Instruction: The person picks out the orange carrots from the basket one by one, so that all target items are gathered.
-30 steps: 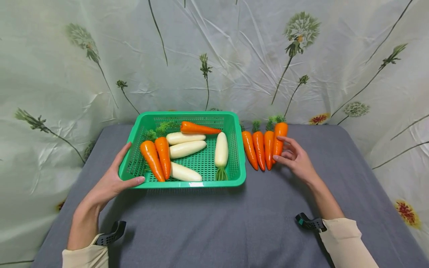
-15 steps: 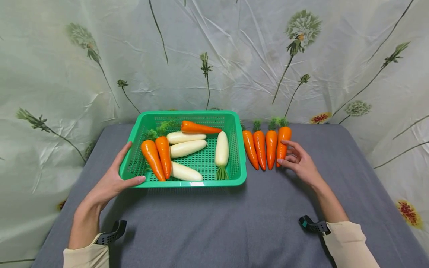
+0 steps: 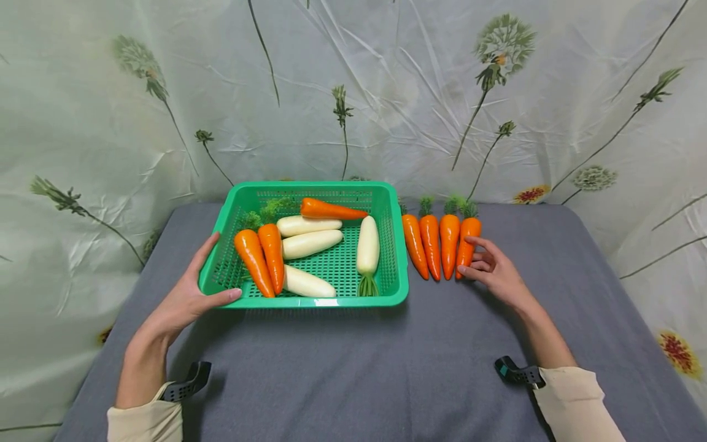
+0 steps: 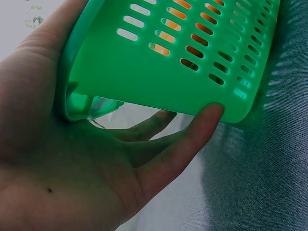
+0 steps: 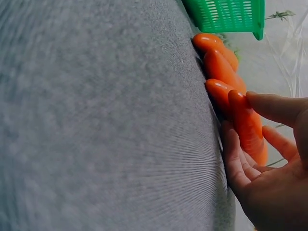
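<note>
My left hand (image 3: 185,299) grips the left end of a green plastic basket (image 3: 309,302). Its thumb lies over the front rim, while in the left wrist view the fingers reach along the outside wall (image 4: 144,77). Inside are three orange carrots (image 3: 254,264) and several white radishes (image 3: 312,244), one with a green stem end toward me. On the right, my right hand (image 3: 497,274) holds the rightmost carrot (image 3: 471,230) of a row, thumb and fingers on either side of its lower half. That carrot (image 5: 248,122) lies beside its neighbour in the right wrist view.
Other carrots (image 3: 429,242) lie side by side between the basket and my right hand, leafy tops away from me. A grey cloth (image 3: 353,368) covers the table. Behind it hangs a pale curtain (image 3: 386,110) printed with flowers.
My right hand has moved the rightmost carrot a little right and down into line with the row; it earlier overlapped its neighbour. The neighbour has also shifted slightly right. My left hand stays on the basket.
</note>
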The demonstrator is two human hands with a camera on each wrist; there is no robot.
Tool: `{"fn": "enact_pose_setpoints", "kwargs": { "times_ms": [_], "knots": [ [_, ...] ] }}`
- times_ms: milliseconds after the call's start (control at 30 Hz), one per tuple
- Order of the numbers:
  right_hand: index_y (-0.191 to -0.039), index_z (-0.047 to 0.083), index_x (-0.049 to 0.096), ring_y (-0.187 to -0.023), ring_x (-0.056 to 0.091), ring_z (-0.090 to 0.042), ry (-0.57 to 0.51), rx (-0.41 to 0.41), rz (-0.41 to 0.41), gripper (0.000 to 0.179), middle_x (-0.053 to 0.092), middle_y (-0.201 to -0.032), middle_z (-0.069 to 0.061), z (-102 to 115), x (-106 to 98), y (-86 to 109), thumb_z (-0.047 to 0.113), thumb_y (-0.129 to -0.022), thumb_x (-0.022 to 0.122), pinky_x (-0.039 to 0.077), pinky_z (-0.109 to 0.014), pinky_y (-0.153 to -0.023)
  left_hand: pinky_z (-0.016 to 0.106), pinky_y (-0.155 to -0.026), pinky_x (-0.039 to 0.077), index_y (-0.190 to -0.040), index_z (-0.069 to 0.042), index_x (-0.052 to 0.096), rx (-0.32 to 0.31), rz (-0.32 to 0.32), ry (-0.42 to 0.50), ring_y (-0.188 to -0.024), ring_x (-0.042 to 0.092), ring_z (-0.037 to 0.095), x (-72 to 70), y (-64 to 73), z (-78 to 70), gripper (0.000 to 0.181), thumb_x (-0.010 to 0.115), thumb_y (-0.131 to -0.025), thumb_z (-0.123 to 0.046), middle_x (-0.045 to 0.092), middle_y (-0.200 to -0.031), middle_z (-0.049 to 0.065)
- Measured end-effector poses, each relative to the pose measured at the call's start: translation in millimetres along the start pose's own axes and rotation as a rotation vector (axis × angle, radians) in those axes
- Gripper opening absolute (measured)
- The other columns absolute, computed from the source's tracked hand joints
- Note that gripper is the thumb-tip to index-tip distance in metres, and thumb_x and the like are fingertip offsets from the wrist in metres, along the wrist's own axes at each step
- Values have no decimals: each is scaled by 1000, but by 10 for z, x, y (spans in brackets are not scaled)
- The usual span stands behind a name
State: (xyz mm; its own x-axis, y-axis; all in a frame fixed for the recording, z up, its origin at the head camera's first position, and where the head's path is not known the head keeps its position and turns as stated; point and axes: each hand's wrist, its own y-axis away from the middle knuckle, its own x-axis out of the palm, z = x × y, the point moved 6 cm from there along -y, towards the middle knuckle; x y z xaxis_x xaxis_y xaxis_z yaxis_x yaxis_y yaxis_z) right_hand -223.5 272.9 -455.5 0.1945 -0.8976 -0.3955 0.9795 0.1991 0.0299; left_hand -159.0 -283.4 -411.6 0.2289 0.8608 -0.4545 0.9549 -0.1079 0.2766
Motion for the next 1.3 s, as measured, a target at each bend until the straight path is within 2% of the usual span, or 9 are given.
{"fn": "enact_pose_setpoints", "kwargs": {
  "times_ms": [167, 433, 667, 900, 1133, 1300],
  "knots": [
    [-158, -1, 35, -85, 67, 4, 19, 19, 13, 69, 60, -127, -35, -5, 7, -10, 6, -99, 70, 55, -20, -76, 13, -89, 42, -161, -54, -10, 4, 0, 9, -132, 43, 24, -2, 10, -11, 111, 75, -96, -27, 19, -169, 20],
    [-159, 6, 40, -84, 64, 7, 157, 52, 9, 66, 55, -135, -28, -33, -28, -17, 19, -101, 70, 55, -23, -74, 14, -90, 41, -161, -55, -10, 0, -3, 6, -136, 39, 27, 1, 20, -20, 110, 75, -96, -29, 17, -170, 20],
    [-156, 4, 47, -85, 63, 11, 169, 45, 11, 59, 44, -128, -26, -61, -29, -15, 16, -102, 68, 54, -22, -74, 14, -90, 39, -161, -55, -8, 1, -5, 17, -137, 38, 28, -4, 16, -8, 110, 76, -96, -29, 16, -170, 20],
    [-158, 3, 41, -83, 63, 5, 120, 55, 10, 67, 50, -138, -29, -76, -19, -32, 10, -98, 72, 55, -23, -73, 13, -90, 39, -161, -55, -8, 3, -1, 29, -136, 38, 27, -3, 17, 4, 110, 76, -96, -28, 17, -169, 20],
    [-156, 3, 43, -83, 63, 11, 127, 76, -1, 65, 35, -142, -29, -61, 0, -34, 11, -99, 71, 53, -21, -72, 12, -90, 40, -162, -54, -9, 6, -3, 27, -134, 40, 21, -4, 8, 1, 110, 76, -96, -27, 17, -170, 19],
    [-155, 5, 45, -83, 62, 12, 157, 83, -12, 63, 35, -141, -29, -50, -5, -25, 13, -99, 71, 53, -21, -72, 12, -90, 40, -162, -53, -9, 6, -2, 27, -133, 40, 20, -1, -2, 7, 111, 76, -96, -27, 16, -171, 19]
  ]
}}
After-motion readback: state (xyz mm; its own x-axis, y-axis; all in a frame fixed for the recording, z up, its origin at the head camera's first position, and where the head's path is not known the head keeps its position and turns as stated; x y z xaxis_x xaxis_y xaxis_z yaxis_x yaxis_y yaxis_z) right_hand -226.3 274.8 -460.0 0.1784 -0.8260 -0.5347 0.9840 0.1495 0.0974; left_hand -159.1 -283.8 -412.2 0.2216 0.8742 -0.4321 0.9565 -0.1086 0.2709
